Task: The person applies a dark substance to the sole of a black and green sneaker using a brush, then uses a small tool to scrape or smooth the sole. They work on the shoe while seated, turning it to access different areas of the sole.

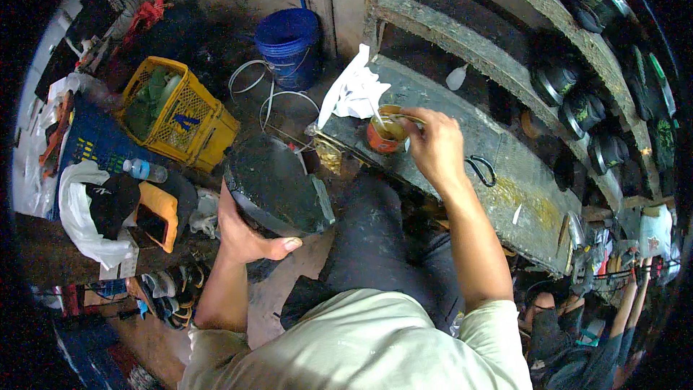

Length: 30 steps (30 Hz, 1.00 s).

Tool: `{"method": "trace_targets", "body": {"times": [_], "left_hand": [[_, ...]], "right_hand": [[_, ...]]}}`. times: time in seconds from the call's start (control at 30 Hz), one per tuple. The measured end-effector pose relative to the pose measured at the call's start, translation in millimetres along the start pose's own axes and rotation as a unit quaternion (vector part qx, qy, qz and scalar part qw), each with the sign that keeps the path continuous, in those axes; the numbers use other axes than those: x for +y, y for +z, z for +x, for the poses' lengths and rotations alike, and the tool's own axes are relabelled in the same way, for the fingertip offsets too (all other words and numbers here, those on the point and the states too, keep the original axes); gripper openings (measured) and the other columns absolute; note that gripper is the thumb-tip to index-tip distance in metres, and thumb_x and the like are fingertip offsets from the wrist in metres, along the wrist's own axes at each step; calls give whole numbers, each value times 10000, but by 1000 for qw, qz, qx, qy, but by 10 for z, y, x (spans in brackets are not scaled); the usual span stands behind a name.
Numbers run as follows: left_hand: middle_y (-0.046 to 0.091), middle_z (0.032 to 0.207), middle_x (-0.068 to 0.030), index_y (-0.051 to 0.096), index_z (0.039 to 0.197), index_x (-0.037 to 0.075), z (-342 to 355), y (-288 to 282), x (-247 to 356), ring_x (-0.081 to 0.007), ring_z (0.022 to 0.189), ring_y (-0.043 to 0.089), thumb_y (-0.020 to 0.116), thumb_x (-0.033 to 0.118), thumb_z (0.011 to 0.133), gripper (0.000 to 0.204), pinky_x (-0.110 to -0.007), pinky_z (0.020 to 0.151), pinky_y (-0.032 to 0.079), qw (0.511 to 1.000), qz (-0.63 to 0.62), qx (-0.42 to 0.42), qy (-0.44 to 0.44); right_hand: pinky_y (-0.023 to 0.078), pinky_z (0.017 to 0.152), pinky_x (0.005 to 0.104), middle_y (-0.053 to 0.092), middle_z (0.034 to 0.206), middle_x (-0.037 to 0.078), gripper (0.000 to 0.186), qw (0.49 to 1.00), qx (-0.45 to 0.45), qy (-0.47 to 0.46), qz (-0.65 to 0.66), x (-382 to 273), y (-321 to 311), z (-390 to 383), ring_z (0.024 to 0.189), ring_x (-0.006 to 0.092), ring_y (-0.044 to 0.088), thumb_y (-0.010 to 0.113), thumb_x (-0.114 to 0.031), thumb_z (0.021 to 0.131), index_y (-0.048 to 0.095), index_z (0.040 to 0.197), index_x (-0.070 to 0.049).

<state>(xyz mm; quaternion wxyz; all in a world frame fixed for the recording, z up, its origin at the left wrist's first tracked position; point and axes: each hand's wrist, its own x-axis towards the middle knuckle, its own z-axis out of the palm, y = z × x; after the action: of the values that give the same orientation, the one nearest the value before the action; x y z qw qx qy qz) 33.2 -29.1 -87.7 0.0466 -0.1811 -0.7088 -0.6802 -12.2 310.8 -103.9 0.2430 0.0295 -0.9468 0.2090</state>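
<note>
My left hand [249, 235] grips a black, round, drum-like piece [271, 184] with a flat top, its thumb along the near edge and its other fingers hidden beneath. A greyish strip [323, 198] shows on the piece's right edge. My right hand [437, 144] is closed in a pinch over an open orange-red can [384, 143] holding yellowish-brown stuff. Between its fingers a thin stick-like handle reaches into the can; its far end is hidden. The can stands on a worn dark bench [462, 133] beside a crumpled white cloth or paper [359, 90].
Black-handled scissors [481, 170] lie right of the can. Shelves [498, 50] with several black rounded pieces rise at the right. A yellow crate [209, 133] and blue bucket [289, 47] stand far left. A water bottle [144, 170] lies left. Another person [577, 332] sits lower right.
</note>
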Motion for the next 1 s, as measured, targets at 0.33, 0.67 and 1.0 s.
{"method": "trace_targets", "body": {"times": [0.33, 0.67, 1.0], "left_hand": [[473, 1476, -194, 268, 1530, -52, -102, -269, -523, -321, 1278, 558, 921, 470, 655, 1210, -448, 1076, 474, 995, -88, 46, -10], [654, 1311, -140, 593, 1344, 24, 516, -421, -832, -268, 1164, 644, 444, 555, 986, 658, -433, 1004, 517, 943, -330, 14, -25], [684, 1271, -180, 590, 1390, 49, 813, 132, -642, -318, 1074, 702, 417, 748, 923, 858, -462, 961, 553, 893, -330, -27, -304]], "right_hand": [[553, 736, 352, 758, 994, 126, 161, 994, 71, 50, 64, 53, -15, -134, 857, 271, 719, 752, -124, 922, 755, 1071, -64], [534, 817, 283, 759, 1016, 97, 169, 958, 76, 121, 249, 110, -4, -164, 916, 135, 691, 712, -81, 977, 727, 1123, 4], [439, 647, 225, 699, 917, -2, 201, 928, 81, 163, 324, 262, -40, -200, 747, 55, 569, 718, -135, 990, 716, 1144, -5]]}}
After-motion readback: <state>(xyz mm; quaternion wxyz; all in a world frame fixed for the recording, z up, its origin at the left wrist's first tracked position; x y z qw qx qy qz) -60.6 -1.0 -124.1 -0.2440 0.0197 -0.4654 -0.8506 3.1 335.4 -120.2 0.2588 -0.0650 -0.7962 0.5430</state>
